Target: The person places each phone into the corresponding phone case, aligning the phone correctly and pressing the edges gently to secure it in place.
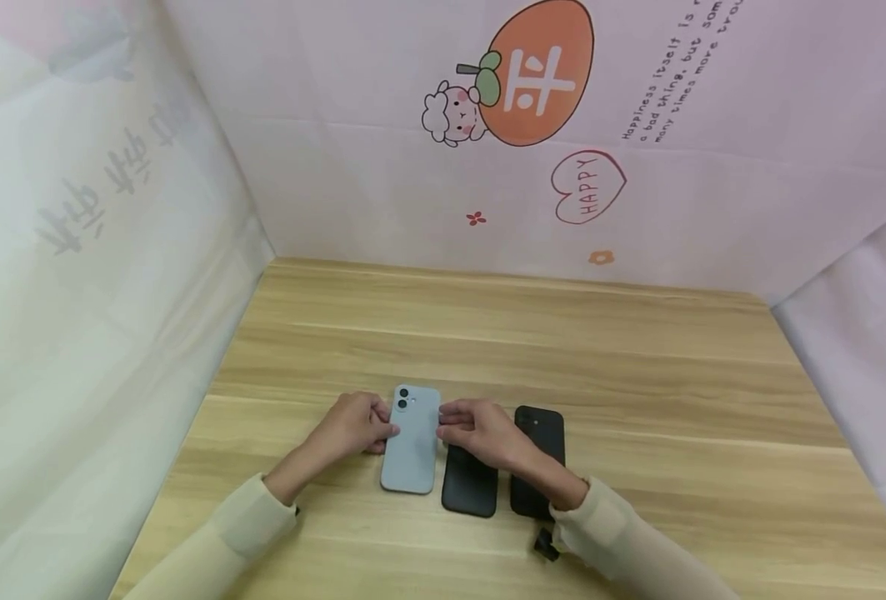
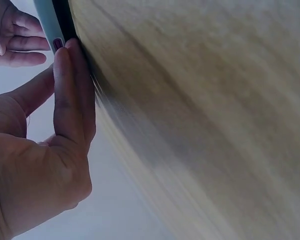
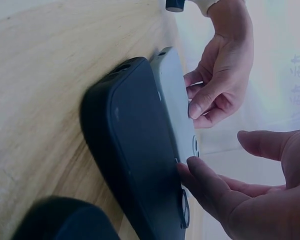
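A pale blue smartphone (image 1: pixel 411 454) lies back side up on the wooden table, its cameras toward the far edge. My left hand (image 1: pixel 354 423) holds its left edge, thumb on the back and fingers along the side. My right hand (image 1: pixel 482 429) is at the opposite edge; in the right wrist view its fingers are fairly straight, fingertips by the phone's side, thumb apart. Whether they touch it I cannot tell. Beneath the right hand lies a black smartphone (image 1: pixel 470 489), its upper part hidden in the head view. Another black smartphone (image 1: pixel 546 433) lies farther right, partly behind the right forearm.
Wood-grained tabletop (image 1: pixel 503 333) stretches around the phones. White printed cloth (image 1: pixel 382 183) stands behind the table, and more cloth hangs at the left and right sides. A small black object (image 1: pixel 546 545) shows beside the right sleeve.
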Demonstrator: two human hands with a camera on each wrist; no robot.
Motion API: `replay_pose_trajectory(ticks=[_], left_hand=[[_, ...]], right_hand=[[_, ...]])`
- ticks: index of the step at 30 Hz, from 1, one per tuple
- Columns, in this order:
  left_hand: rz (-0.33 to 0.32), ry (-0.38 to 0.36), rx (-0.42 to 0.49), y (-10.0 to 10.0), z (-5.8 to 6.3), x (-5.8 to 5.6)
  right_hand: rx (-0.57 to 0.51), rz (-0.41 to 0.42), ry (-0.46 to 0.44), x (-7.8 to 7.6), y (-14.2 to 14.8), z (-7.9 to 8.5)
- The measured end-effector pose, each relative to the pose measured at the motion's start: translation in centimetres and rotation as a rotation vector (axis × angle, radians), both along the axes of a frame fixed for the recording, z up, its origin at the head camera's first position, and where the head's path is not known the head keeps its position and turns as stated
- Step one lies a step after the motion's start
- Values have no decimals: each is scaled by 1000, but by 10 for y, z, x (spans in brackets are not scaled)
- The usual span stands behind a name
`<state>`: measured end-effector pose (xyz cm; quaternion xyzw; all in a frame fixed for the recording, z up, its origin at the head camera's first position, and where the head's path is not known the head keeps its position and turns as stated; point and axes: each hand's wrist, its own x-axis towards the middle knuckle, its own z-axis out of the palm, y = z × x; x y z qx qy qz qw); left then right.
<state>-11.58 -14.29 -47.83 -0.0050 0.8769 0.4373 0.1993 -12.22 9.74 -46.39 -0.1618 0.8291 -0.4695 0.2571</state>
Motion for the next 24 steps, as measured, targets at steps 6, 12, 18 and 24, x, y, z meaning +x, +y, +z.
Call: replay_pose_trajectory(ticks=[6,12,18,24], left_hand=[[9,1,-1,0,1,0],[-17,17,-41,-1,2,0],[-73,277,-218,-2,6,1],[-109,472,-322,-4,16,2]], right_hand=[[-9,22,-6,1,2,3],[-10,50,-1,1,10,5],[29,63,97,0,32,9],[154,22,301,-7,63,15]])
